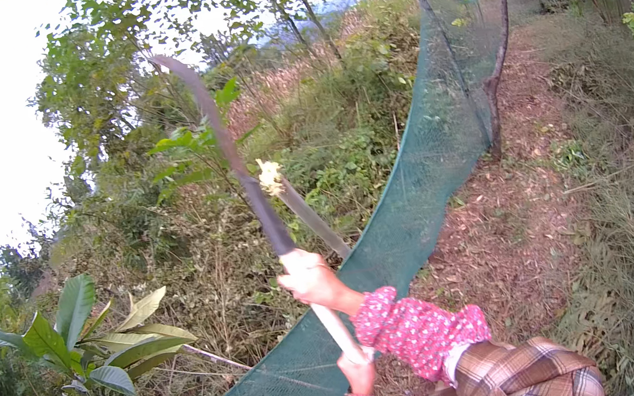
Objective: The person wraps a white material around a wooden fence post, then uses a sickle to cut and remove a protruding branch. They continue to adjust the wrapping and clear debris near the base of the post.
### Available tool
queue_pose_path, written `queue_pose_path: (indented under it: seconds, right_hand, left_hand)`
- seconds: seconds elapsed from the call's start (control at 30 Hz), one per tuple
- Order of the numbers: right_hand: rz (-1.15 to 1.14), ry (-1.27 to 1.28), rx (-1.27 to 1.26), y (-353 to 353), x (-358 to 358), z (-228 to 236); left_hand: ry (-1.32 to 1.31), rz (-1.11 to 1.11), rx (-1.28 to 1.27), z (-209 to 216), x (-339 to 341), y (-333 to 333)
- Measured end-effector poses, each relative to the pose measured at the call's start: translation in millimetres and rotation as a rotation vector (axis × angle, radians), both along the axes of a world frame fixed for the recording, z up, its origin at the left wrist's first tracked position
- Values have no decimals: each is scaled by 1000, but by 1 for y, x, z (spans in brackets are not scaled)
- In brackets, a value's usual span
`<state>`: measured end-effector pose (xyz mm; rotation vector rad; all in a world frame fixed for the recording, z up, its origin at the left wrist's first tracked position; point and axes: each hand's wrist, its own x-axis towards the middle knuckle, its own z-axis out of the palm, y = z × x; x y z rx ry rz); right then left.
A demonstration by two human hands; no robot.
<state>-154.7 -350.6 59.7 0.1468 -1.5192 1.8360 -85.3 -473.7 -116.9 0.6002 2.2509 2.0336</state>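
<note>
The billhook (266, 214) is held up in front of the green net (423, 189), its long axis running steeply from lower right to upper left, the dark blade upward and its curved tip hooking left, just left of the cut stem (312, 219). The right hand's (314, 281) fingers are wrapped around the upper handle (333, 328), the left hand's (359, 374) closed around its lower end.
</note>
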Motion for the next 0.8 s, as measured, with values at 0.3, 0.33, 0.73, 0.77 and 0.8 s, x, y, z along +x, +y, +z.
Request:
queue_pose_path:
  seconds: [0.3,0.33,0.73,0.77,0.8]
  right_hand:
    - [-47,719,293,-67,61,212]
    - [193,566,272,-58,52,193]
    - [445,-108,-619,-20,8,-26]
    - [454,-148,-534,-14,6,-28]
    - [402,-271,-474,-7,5,-32]
  left_hand:
    - [639,-10,-328,175,-21,-38]
    - [263,-64,224,163,10,-36]
    - [-350,109,-362,70,58,-56]
    - [-154,105,-370,50,49,-42]
    - [29,105,-389,29,38,-30]
